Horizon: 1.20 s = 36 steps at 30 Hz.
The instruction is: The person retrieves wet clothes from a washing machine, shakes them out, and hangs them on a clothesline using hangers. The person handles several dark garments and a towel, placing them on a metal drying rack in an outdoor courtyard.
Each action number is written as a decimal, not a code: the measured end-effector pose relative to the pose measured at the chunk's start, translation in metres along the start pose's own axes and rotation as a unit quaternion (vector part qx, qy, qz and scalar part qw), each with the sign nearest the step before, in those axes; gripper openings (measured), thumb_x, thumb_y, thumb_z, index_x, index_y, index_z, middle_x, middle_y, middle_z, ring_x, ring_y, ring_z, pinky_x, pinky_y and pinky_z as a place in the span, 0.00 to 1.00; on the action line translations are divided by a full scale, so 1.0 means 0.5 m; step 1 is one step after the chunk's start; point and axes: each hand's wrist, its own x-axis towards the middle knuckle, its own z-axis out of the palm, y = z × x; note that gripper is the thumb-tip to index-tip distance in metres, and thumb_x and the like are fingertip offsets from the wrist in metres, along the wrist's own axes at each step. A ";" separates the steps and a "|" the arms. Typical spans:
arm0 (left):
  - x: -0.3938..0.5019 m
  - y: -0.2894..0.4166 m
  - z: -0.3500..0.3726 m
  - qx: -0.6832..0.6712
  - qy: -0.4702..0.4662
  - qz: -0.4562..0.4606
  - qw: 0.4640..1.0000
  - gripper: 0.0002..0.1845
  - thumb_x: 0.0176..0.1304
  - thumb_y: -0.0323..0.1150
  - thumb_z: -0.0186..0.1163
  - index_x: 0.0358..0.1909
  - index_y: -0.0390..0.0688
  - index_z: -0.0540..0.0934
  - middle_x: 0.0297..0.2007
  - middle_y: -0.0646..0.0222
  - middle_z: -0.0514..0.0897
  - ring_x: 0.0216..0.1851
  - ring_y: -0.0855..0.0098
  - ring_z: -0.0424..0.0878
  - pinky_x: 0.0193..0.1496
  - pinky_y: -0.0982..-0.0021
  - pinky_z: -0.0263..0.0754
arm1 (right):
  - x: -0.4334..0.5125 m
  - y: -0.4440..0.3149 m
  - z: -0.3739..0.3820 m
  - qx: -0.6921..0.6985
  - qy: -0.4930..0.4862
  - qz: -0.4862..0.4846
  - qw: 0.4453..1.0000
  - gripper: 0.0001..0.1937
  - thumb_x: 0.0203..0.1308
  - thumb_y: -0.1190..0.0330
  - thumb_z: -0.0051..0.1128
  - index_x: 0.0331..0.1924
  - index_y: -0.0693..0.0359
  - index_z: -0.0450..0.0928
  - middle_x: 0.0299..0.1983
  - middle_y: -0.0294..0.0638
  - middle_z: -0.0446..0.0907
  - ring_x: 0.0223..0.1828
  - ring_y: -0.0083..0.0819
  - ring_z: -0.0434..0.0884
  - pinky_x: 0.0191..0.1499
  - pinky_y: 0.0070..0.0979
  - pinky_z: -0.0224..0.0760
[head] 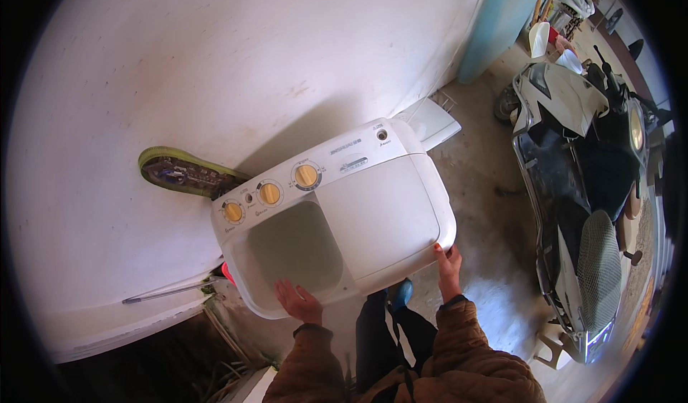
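Observation:
A white twin-tub washing machine (389,212) stands before me against the wall. Its control panel carries three yellow knobs (269,193) and printed writing. On the left half a greyish translucent lid (293,242) is down; the right half has an opaque white lid (381,209), also down. My left hand (299,302) lies over the near edge of the translucent lid, fingers extended, holding nothing; whether the palm presses on it is unclear. With the thumb on top and the fingers along the side, my right hand (449,266) grips the near right corner of the machine.
A motor scooter (559,204) is parked to the right on the concrete floor (484,258). Behind the machine stand a white panel-like object (430,123) and a green-rimmed brown object (183,172). A dark recess (150,360) lies lower left. A plastic stool (553,346) stands lower right.

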 end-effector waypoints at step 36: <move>-0.033 -0.064 0.063 0.053 -0.005 0.013 0.999 0.24 0.58 0.31 0.59 0.56 0.32 0.76 0.59 0.43 0.75 0.64 0.42 0.68 0.69 0.45 0.58 | -0.022 -0.060 -0.021 -0.053 -0.114 0.011 0.992 0.27 0.65 0.47 0.58 0.57 0.60 0.76 0.48 0.34 0.79 0.52 0.27 0.73 0.58 0.40 0.59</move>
